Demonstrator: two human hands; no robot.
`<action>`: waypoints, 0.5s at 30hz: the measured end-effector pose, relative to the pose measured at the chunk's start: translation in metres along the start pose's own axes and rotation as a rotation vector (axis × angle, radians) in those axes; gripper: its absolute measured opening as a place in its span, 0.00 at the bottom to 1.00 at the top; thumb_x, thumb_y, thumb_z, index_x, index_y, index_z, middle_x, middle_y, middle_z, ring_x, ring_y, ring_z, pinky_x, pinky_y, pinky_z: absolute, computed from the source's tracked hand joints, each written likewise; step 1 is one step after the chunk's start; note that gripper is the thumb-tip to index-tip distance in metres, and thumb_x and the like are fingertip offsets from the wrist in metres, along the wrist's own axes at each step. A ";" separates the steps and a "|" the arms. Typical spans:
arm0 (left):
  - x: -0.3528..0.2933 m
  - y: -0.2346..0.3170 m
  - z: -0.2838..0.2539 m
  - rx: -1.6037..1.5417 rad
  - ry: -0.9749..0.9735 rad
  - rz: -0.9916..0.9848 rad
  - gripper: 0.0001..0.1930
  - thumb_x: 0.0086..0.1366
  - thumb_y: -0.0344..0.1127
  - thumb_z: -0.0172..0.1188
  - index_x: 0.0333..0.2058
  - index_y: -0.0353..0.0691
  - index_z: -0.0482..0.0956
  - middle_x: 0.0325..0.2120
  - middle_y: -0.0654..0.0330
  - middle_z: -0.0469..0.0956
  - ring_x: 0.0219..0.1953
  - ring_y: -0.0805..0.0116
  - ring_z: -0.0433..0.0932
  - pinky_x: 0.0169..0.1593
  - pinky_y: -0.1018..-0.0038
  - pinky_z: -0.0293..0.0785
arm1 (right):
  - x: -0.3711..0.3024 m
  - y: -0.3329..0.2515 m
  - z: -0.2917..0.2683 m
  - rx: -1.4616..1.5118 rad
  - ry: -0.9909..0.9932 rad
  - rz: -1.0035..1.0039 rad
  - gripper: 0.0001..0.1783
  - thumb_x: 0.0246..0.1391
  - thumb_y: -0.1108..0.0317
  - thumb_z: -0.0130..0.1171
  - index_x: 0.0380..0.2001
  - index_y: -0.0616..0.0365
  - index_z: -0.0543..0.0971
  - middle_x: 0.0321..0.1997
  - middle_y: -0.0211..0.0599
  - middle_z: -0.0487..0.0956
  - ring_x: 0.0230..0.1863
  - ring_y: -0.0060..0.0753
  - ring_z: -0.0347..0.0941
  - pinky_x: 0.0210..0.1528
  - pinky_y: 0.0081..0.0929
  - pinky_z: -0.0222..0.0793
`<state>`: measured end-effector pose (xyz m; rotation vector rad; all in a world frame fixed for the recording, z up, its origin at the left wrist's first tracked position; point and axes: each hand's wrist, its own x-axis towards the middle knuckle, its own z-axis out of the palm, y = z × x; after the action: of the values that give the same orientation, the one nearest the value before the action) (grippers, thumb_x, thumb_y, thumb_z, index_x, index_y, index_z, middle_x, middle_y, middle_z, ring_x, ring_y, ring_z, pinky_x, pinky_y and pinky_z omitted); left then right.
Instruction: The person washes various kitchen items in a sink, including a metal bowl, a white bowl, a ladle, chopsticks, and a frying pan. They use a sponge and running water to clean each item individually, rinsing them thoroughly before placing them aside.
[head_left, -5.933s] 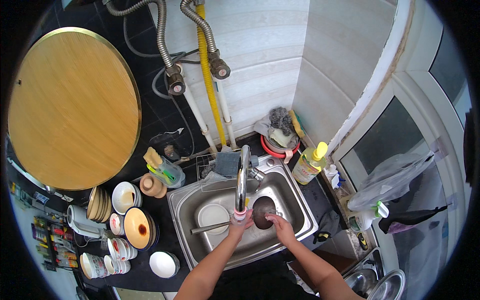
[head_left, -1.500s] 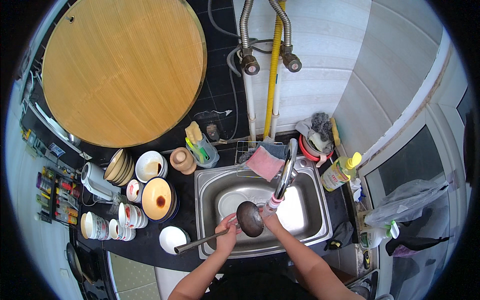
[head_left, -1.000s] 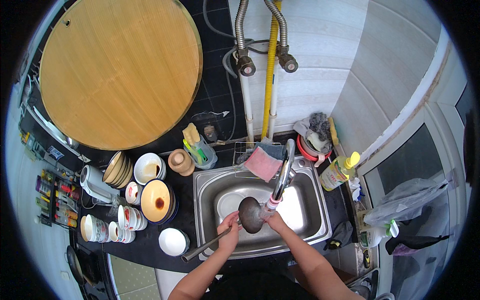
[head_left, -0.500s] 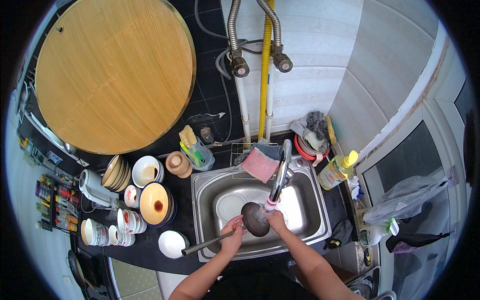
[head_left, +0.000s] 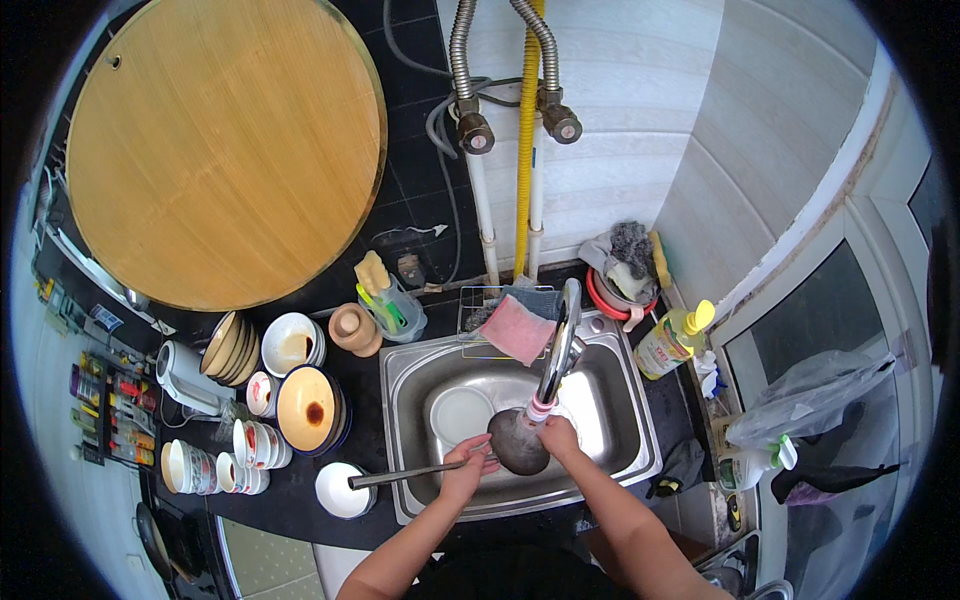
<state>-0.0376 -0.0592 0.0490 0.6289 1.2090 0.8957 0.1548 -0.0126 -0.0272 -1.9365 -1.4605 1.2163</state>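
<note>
A dark metal ladle (head_left: 519,445) is held over the sink (head_left: 396,420), its round bowl under the pink-collared spout of the tap (head_left: 560,345). My left hand (head_left: 468,468) is closed around its handle close to the bowl, and the long handle points left past the sink's edge. At the bowl's right side my right hand (head_left: 558,437) has its fingers closed on the rim, just beside the spout; some fingertips are hidden. A white plate (head_left: 462,415) lies on the sink floor to the left of the bowl.
Stacked bowls (head_left: 312,410) and a white bowl (head_left: 342,490) stand on the left counter. Over the sink's back edge hangs a pink cloth (head_left: 518,330) on a wire rack. A yellow detergent bottle (head_left: 665,345) and a red basin (head_left: 610,295) stand at the right.
The ladle has turned: its handle end has swung up and away from me, now over the white bowl. The ladle's bowl has shifted slightly right, and both hands stay on it.
</note>
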 end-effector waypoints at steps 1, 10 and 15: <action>0.000 -0.002 -0.001 -0.026 -0.020 -0.020 0.19 0.56 0.21 0.41 0.48 0.35 0.65 0.39 0.49 0.70 0.34 0.60 0.75 0.38 0.71 0.76 | -0.003 -0.013 -0.006 -0.078 0.013 -0.027 0.15 0.40 0.56 0.54 0.27 0.57 0.77 0.27 0.47 0.76 0.30 0.45 0.72 0.32 0.34 0.66; 0.006 0.000 0.010 -0.096 -0.060 -0.177 0.23 0.56 0.22 0.44 0.53 0.36 0.56 0.38 0.49 0.71 0.35 0.58 0.75 0.39 0.68 0.75 | 0.001 -0.032 -0.010 -0.298 -0.140 -0.269 0.27 0.38 0.38 0.54 0.27 0.53 0.73 0.29 0.42 0.75 0.34 0.47 0.71 0.36 0.35 0.65; 0.014 -0.001 0.005 -0.095 -0.058 -0.210 0.24 0.56 0.22 0.44 0.53 0.38 0.55 0.36 0.48 0.72 0.34 0.57 0.75 0.38 0.68 0.76 | 0.015 -0.012 0.001 -0.267 -0.142 -0.230 0.28 0.36 0.38 0.55 0.30 0.51 0.71 0.29 0.40 0.74 0.34 0.46 0.70 0.35 0.35 0.65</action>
<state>-0.0311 -0.0474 0.0423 0.4396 1.1496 0.7490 0.1484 0.0054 -0.0246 -1.8089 -1.9459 1.1201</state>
